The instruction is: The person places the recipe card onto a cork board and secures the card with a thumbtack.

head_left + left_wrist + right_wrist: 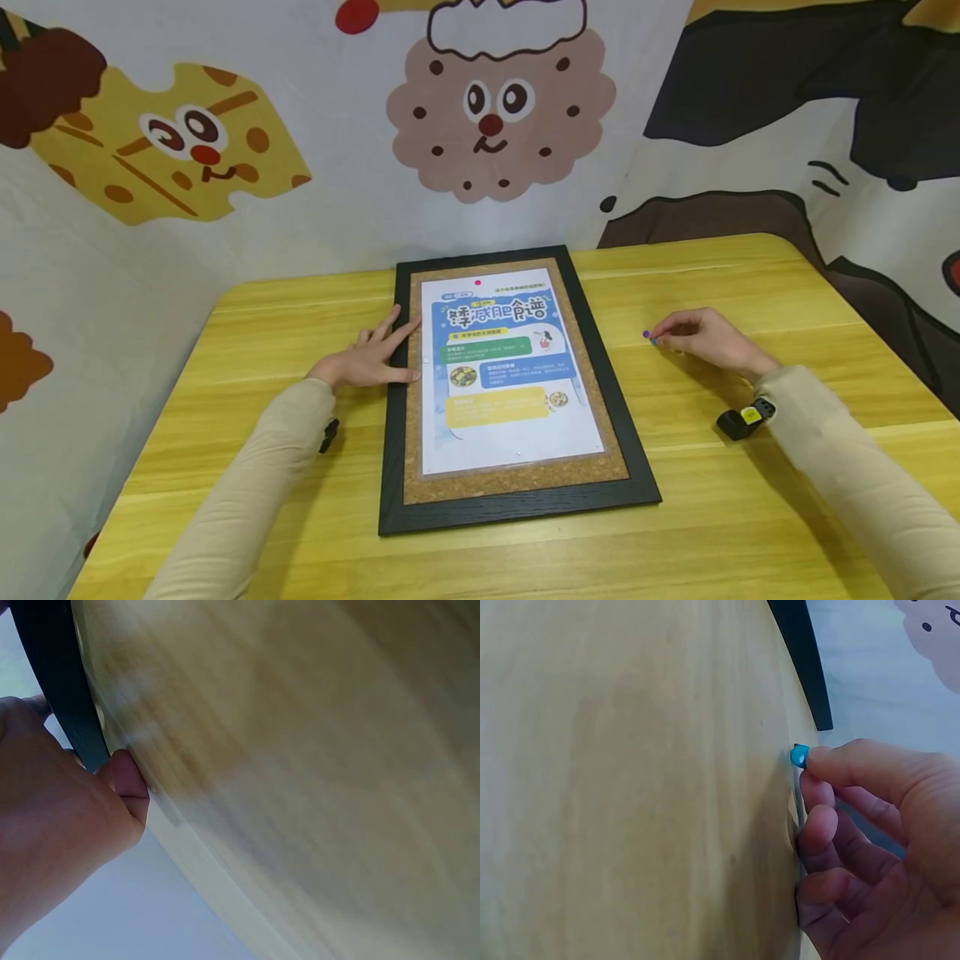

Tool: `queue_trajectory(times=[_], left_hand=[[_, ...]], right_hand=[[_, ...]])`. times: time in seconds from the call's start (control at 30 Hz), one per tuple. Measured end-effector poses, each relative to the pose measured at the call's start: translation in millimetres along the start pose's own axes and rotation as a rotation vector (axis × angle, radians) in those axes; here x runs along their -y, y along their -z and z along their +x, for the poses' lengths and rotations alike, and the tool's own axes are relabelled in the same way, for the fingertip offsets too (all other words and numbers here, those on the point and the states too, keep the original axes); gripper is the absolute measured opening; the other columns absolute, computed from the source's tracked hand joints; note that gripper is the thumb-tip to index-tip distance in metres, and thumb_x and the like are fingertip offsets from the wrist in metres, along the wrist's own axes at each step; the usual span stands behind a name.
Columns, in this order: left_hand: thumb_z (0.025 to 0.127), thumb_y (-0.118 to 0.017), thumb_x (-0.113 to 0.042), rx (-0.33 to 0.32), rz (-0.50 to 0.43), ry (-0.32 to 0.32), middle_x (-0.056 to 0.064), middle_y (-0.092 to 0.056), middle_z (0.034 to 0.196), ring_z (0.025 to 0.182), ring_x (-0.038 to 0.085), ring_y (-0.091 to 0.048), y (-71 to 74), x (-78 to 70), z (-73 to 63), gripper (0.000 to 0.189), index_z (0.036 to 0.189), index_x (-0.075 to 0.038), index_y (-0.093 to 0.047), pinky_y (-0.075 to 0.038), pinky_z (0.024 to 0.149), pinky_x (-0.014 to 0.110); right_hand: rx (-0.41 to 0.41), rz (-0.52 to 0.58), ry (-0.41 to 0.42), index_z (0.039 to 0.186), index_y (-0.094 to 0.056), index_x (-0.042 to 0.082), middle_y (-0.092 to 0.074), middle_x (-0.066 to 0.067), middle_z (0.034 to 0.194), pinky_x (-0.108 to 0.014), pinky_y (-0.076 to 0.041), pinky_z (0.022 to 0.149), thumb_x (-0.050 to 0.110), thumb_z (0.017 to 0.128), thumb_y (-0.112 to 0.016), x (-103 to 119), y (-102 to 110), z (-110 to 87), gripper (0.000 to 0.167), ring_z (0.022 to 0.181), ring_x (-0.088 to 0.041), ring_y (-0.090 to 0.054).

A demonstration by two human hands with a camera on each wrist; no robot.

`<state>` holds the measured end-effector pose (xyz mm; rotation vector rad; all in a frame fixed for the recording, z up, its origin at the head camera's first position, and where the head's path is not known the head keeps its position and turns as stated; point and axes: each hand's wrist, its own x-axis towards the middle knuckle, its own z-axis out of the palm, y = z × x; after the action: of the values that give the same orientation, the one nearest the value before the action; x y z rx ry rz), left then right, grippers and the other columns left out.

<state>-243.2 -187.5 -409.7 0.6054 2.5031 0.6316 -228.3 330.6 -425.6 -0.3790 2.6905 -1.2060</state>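
A black-framed cork board (517,498) lies on the table, bearing a printed poster (510,433) with a pink round pin (477,282) at its top. My left hand (367,354) rests on the board's left side, fingers spread, thumb and forefinger reaching over the frame onto the cork. To the right of the board, my right hand (705,340) pinches a small blue round-headed pin (799,756) between thumb and forefinger, close over the table. A purple pin (646,334) sits right by those fingertips. In the right wrist view the other fingers are curled.
The yellow wood-grain table (300,500) meets a cartoon-printed wall cloth (322,225) at the back, near the board's far edge. A black wrist strap with a yellow-marked device (750,415) is on the right wrist.
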Motion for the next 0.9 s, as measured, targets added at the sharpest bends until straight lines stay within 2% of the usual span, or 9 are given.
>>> queue_trajectory(times=[0.2, 0.4, 0.63, 0.9], left_hand=[[0.09, -0.062, -0.046, 0.008, 0.0, -0.01, 0.016, 0.021, 0.157, 0.124, 0.048, -0.016, 0.8, -0.8, -0.3, 0.094, 0.157, -0.017, -0.003, -0.021, 0.096, 0.071], [0.09, -0.062, -0.046, 0.011, 0.002, -0.01, 0.015, 0.022, 0.157, 0.125, 0.049, -0.015, 1.2, -0.3, 0.3, 0.094, 0.157, -0.017, -0.002, -0.02, 0.096, 0.071], [0.09, -0.062, -0.048, 0.004, 0.004, -0.009, 0.014, 0.022, 0.157, 0.126, 0.049, -0.016, -0.9, 2.3, 0.0, 0.095, 0.157, -0.018, -0.002, -0.02, 0.096, 0.072], [0.089, -0.062, -0.049, 0.006, 0.003, 0.004, 0.013, 0.022, 0.158, 0.127, 0.051, -0.014, 0.2, 1.7, -0.8, 0.095, 0.157, -0.019, -0.002, -0.017, 0.096, 0.073]], right_hand=[[0.002, -0.011, 0.001, 0.102, -0.071, 0.0, -0.067, -0.02, 0.11, -0.025, -0.044, 0.061, 0.009, 0.094, -0.063, 0.8, -0.2, -0.3, 0.015, 0.076, -0.011, -0.054], [-0.002, -0.016, 0.033, 0.101, -0.07, 0.0, -0.067, -0.018, 0.106, -0.025, -0.044, 0.06, 0.009, 0.094, -0.063, 2.3, -1.8, -1.3, 0.013, 0.075, -0.012, -0.055], [0.017, 0.046, 0.065, 0.103, -0.067, -0.002, -0.065, -0.021, 0.108, -0.026, -0.048, 0.063, 0.007, 0.095, -0.061, 7.1, -6.3, -1.6, 0.013, 0.082, -0.012, -0.062], [0.03, 0.096, 0.113, 0.101, -0.065, -0.002, -0.067, -0.017, 0.095, -0.029, -0.05, 0.056, 0.006, 0.096, -0.06, 15.9, -14.3, 2.7, 0.011, 0.066, -0.019, -0.06]])
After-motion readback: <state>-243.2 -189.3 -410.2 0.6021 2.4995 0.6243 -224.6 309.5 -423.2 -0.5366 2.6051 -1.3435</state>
